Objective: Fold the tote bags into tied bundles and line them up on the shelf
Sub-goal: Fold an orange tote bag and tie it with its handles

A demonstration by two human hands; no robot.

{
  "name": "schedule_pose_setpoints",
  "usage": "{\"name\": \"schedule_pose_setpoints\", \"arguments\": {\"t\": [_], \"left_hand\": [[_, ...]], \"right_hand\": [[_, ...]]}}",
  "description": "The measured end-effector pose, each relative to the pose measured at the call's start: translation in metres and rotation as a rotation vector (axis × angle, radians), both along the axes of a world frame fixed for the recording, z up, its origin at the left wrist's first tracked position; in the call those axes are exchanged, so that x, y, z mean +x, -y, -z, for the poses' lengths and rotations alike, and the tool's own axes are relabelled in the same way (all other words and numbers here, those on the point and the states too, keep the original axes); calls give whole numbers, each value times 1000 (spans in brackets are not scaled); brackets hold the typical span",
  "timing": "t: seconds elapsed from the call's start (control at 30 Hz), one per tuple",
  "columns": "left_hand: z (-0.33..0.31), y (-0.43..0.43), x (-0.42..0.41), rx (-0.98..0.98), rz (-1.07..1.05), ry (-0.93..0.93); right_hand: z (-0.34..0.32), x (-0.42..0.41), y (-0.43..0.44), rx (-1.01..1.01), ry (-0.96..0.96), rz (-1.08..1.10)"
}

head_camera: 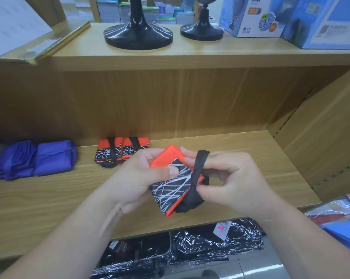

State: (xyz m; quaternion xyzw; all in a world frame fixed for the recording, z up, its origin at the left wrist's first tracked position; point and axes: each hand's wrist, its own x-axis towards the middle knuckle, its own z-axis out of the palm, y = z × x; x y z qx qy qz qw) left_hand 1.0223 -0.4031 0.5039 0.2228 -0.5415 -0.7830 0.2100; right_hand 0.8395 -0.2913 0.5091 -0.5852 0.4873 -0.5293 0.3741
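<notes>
**Strap going round the bundle**

Your left hand [137, 174] clamps the folded orange-and-black fabric tote bag [170, 188], scribbled with white lines. The thumb lies flat on top and the fingers sit underneath, holding it in the air just above the light wooden shelf [250, 158]. Your right hand [230, 178] hooks its fingers through the loop of the black fabric strap [199, 168] and pinches it lower down, by the bag's edge.

This is thin, soft, light cloth, and it will likely spring open the moment your thumb lifts. Grip across the folded layers and pull on the strap, not the body.

Behind your hands, two tied orange-and-black bundles [109, 152] stand side by side at the back of the shelf. Purple fabric bags [35, 160] lie to their left.
</notes>
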Motion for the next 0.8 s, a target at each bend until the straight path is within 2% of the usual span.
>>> {"name": "schedule_pose_setpoints", "arguments": {"t": [0.1, 0.17, 0.27, 0.37, 0.6, 0.8], "left_hand": [[2, -16, -12, 133, -146, -76], [6, -25, -19, 167, -209, -87], [8, -27, -24, 87, -253, -35], [10, -21, -20, -2, -308, 34], [11, -17, -8, -159, -190, 160], [10, -25, -5, -243, -95, 158]], "right_hand": [[-2, 0, 3, -47, 76, 55], [1, 2, 7, 12, 191, 164], [5, 4, 11, 130, 315, 333], [3, 1, 13, 224, 394, 358], [3, -3, -1, 225, 214, 288], [-6, 4, -10, 304, 184, 146]]}}
